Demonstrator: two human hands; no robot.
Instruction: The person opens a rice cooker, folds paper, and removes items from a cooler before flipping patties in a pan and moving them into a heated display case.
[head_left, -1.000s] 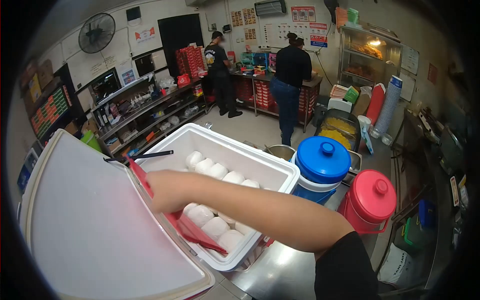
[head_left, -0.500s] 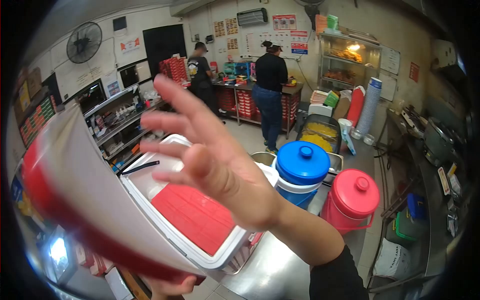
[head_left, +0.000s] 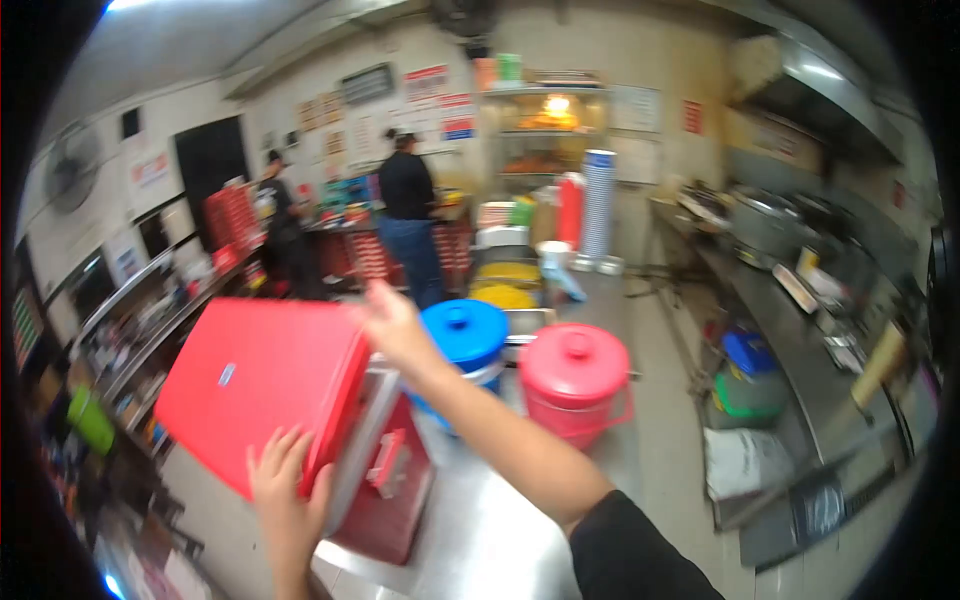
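Together, hands (head_left: 285,495) (head_left: 395,328) on red lid (head_left: 255,385) (right outstretched)

Crowded beside the cooler (head_left: 260,380), open counter in front.
A blue jug (head_left: 462,335) stands just beside the cooler's right side, with a red jug (head_left: 575,372) next to it; bare steel counter (head_left: 480,530) lies nearer, in front of both jugs.

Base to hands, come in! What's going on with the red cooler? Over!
Left hand flat on red cooler lid, near edge. Right hand at its far corner, blurred. Lid looks down. Blue jug, red jug close behind.
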